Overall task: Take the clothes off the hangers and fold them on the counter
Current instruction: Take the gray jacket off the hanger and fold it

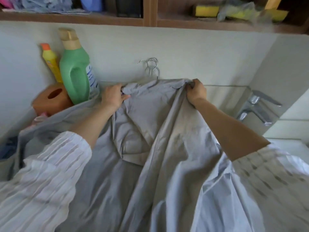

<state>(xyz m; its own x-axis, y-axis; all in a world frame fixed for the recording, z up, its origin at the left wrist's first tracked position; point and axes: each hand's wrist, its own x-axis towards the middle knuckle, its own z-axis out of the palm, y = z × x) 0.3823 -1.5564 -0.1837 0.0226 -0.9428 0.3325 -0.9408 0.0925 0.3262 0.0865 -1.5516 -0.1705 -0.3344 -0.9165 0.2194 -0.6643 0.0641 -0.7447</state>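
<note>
Your left hand (112,97) and right hand (196,91) each pinch a top corner of the pale grey cotton garment (150,131), spread lengthwise toward you over the desk. The metal wire hangers (151,67) lie just beyond, between your hands, slightly nearer the right.

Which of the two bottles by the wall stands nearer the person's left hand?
The green bottle with the tan cap. It is the larger one, right beside the left hand; the slim yellow bottle with the orange cap stands farther left.
</note>
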